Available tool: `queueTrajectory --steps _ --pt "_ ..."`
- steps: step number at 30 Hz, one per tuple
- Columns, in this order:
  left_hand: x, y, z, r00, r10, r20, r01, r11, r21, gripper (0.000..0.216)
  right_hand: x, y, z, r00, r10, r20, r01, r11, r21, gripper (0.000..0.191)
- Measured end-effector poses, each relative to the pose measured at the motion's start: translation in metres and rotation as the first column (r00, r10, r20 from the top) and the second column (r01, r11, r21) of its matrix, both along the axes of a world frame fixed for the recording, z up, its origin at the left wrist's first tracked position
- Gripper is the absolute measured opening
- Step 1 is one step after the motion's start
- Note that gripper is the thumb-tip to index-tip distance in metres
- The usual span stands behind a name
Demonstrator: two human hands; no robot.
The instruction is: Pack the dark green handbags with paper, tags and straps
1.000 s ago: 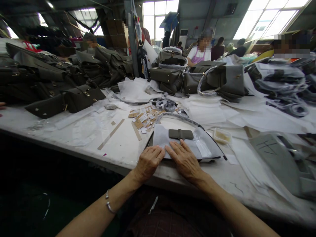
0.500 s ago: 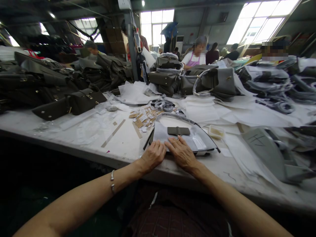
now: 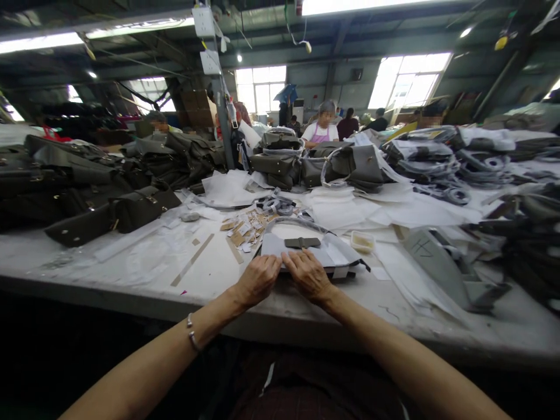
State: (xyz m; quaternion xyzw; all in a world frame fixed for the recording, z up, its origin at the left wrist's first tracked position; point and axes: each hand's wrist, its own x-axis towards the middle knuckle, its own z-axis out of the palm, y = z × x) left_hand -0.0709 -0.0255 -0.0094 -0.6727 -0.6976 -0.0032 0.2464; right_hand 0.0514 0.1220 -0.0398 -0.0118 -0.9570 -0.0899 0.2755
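Right in front of me on the table lies a handbag [image 3: 341,255] covered with pale wrapping sheet, its wrapped handle [image 3: 286,221] arching toward the back. A small dark olive flap piece [image 3: 301,242] rests on top of the sheet. My left hand [image 3: 259,280] is closed, its curled fingers pinching the bag's near edge. Beside it, almost touching, my right hand [image 3: 310,276] grips the same edge, with its fingers bent over the sheet and one reaching close to the flap piece. Both thumbs are mostly hidden.
Small tags and cards [image 3: 249,228] lie in a heap behind the bag. A clear tub [image 3: 363,241] and a grey tape dispenser [image 3: 441,262] are at right. Olive bags [image 3: 144,207] pile up at left. White sheets [image 3: 341,210] spread behind. A co-worker [image 3: 324,125] is across the table.
The view has tilted up and turned slightly right, showing more ceiling. Both hands remain at the handbag's near edge; the right hand's fingers look more bent.
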Motion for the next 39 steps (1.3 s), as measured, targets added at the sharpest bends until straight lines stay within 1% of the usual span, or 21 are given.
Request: queueTrajectory --steps 2,4,6,8,10,12,14,16,17,19,20,22,23,25,26,28,31,33,35,37,39 --pt "0.005 -0.003 -0.006 1.0 0.004 -0.003 -0.004 0.999 0.049 0.032 -0.002 0.001 -0.001 1.0 0.022 -0.016 -0.021 1.0 0.021 0.033" --pt "0.007 -0.005 -0.015 0.999 0.015 -0.035 -0.01 0.989 0.149 0.034 -0.004 0.001 -0.003 0.999 0.024 -0.027 -0.023 0.999 0.037 0.027" --pt "0.004 -0.006 -0.025 0.995 0.013 -0.096 0.013 0.963 0.268 0.033 -0.007 -0.001 -0.004 1.0 0.018 -0.023 -0.018 0.999 0.036 0.022" --pt "-0.001 -0.005 -0.033 0.991 -0.008 -0.137 0.055 0.938 0.342 0.031 -0.01 -0.006 -0.005 1.0 0.01 -0.002 -0.01 1.0 0.017 0.019" --pt "-0.007 -0.004 -0.037 0.99 -0.042 -0.132 0.089 0.926 0.368 0.03 -0.011 -0.012 -0.003 0.999 -0.007 0.032 0.007 1.0 -0.022 0.016" --pt "-0.012 -0.005 -0.038 0.992 -0.073 -0.104 0.107 0.919 0.378 0.031 -0.008 -0.015 0.003 0.998 0.009 0.067 -0.003 0.996 -0.088 0.014" --pt "-0.015 -0.008 -0.039 0.992 -0.097 -0.077 0.12 0.914 0.388 0.033 0.003 -0.008 0.016 0.996 0.06 0.06 -0.048 0.984 -0.174 0.026" --pt "-0.016 -0.011 -0.04 0.993 -0.111 -0.049 0.122 0.912 0.392 0.035 0.02 0.013 0.033 0.999 0.051 -0.014 -0.053 0.967 -0.248 0.038" --pt "-0.015 -0.013 -0.042 0.993 -0.114 -0.037 0.119 0.91 0.398 0.036 0.03 0.031 0.041 0.998 -0.011 -0.062 -0.007 0.96 -0.278 0.038" --pt "-0.013 -0.015 -0.046 0.994 -0.109 -0.014 0.105 0.902 0.42 0.036 0.051 0.075 0.052 0.967 -0.22 -0.128 0.165 0.924 -0.344 0.032" --pt "-0.012 -0.016 -0.048 0.995 -0.103 -0.001 0.093 0.897 0.432 0.036 0.06 0.099 0.054 0.935 -0.337 -0.107 0.276 0.885 -0.375 0.033" --pt "-0.01 -0.016 -0.052 0.996 -0.089 0.025 0.068 0.889 0.454 0.037 0.076 0.145 0.049 0.862 -0.506 0.019 0.482 0.808 -0.339 0.036" --pt "-0.01 -0.016 -0.054 0.996 -0.085 0.036 0.059 0.887 0.458 0.038 0.081 0.164 0.042 0.822 -0.559 0.111 0.564 0.772 -0.291 0.038" --pt "-0.01 -0.015 -0.056 0.995 -0.085 0.045 0.055 0.888 0.457 0.038 0.087 0.19 0.024 0.754 -0.595 0.278 0.652 0.731 -0.201 0.041" --pt "-0.01 -0.015 -0.056 0.995 -0.085 0.047 0.055 0.889 0.455 0.038 0.088 0.198 0.015 0.732 -0.594 0.335 0.668 0.723 -0.178 0.039" --pt "-0.011 -0.016 -0.056 0.995 -0.089 0.05 0.057 0.892 0.448 0.036 0.086 0.206 -0.002 0.718 -0.581 0.383 0.674 0.718 -0.175 0.031" --pt "-0.013 -0.017 -0.056 0.995 -0.092 0.046 0.063 0.899 0.433 0.035 0.08 0.208 -0.014 0.734 -0.58 0.354 0.666 0.717 -0.206 0.023" --pt "-0.014 -0.017 -0.056 0.995 -0.095 0.038 0.07 0.902 0.427 0.037 0.08 0.208 -0.014 0.748 -0.579 0.325 0.657 0.717 -0.235 0.021" --pt "-0.015 -0.016 -0.056 0.995 -0.095 0.037 0.071 0.901 0.427 0.039 0.086 0.209 -0.007 0.759 -0.581 0.294 0.65 0.709 -0.274 0.023" --pt "-0.015 -0.016 -0.056 0.995 -0.095 0.037 0.07 0.897 0.436 0.043 0.099 0.21 0.003 0.763 -0.594 0.256 0.646 0.693 -0.319 0.027" --pt "-0.015 -0.015 -0.056 0.995 -0.096 0.038 0.069 0.893 0.444 0.046 0.12 0.211 0.016 0.755 -0.617 0.222 0.651 0.666 -0.364 0.024"
